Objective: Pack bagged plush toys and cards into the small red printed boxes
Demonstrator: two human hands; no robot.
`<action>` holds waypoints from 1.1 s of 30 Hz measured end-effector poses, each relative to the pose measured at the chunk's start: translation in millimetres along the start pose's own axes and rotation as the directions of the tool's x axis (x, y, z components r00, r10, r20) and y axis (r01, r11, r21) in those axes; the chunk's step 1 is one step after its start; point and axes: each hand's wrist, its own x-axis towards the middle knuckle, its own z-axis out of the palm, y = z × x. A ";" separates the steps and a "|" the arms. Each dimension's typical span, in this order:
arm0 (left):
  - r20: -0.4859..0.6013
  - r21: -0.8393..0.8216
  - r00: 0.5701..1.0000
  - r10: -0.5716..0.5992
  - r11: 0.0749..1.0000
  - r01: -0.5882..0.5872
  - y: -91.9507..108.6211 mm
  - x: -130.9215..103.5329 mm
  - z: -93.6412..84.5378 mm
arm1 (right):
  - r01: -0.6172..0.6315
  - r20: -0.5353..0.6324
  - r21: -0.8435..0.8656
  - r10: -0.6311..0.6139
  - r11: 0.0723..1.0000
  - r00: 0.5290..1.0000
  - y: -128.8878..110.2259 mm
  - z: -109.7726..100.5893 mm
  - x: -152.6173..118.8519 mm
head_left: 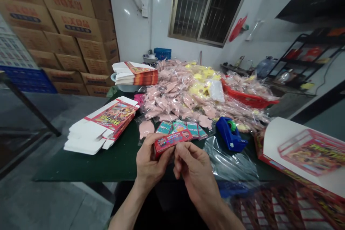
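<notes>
A small red printed carton (172, 140) is gripped in my left hand (152, 160), thumb below and fingers over its left end. My right hand (192, 165) is at the carton's right lower edge with its fingers curled and pinched together; whether anything is between them is hidden. Just behind the carton lie several teal printed cards (192, 129). To their left is a pink pig-shaped piece in a clear bag (146, 129). A blue tape dispenser (231, 134) with a green core stands right of the cards.
Flattened cartons (107, 120) are stacked on the green table (67, 169) at left, with another stack (137, 73) behind. Bagged pink and yellow pieces (178, 90) heap up at the back, beside a red basket (248, 99). An open display box (307, 151) stands at right.
</notes>
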 end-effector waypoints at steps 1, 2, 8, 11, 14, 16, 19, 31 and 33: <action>0.006 -0.013 1.000 0.012 1.000 -0.012 -0.1 0.7 -0.3 | -0.010 -0.010 -0.007 0.010 1.000 1.000 0.1 -0.2 0.0; 0.018 -0.021 1.000 0.026 0.999 -0.026 0.0 1.6 -0.9 | -0.021 -0.018 -0.011 0.020 1.000 1.000 0.0 -0.2 -0.1; 0.217 0.039 0.965 0.148 0.986 -0.160 6.3 12.9 -10.0 | -0.059 -0.048 -0.012 0.059 0.998 0.997 -1.3 0.7 2.2; 0.312 0.082 0.930 0.194 0.970 -0.230 11.8 21.4 -15.6 | -0.060 -0.058 -0.036 0.058 0.998 0.997 1.0 0.0 4.0; 0.321 0.052 0.926 0.201 0.972 -0.229 15.4 27.3 -17.8 | -0.013 -0.108 -0.082 0.004 0.997 0.994 6.5 -0.5 5.8; 0.292 0.025 0.936 0.196 0.977 -0.212 15.6 28.7 -15.9 | 0.019 -0.146 -0.115 -0.036 0.993 0.989 14.2 -1.9 7.9; 0.216 0.040 0.959 0.183 0.980 -0.196 12.5 28.4 -9.0 | -0.026 -0.177 -0.179 -0.006 0.984 0.984 35.6 -9.2 11.2; 0.426 0.071 0.904 0.026 0.996 -0.062 15.5 39.9 -20.4 | 0.486 0.285 -0.851 -0.604 0.198 0.744 -27.9 -57.3 -5.7; 0.480 -0.023 0.874 0.080 0.997 -0.079 30.0 38.9 -6.9 | 0.533 0.464 -0.846 -0.460 0.023 0.757 -62.7 -61.7 -8.4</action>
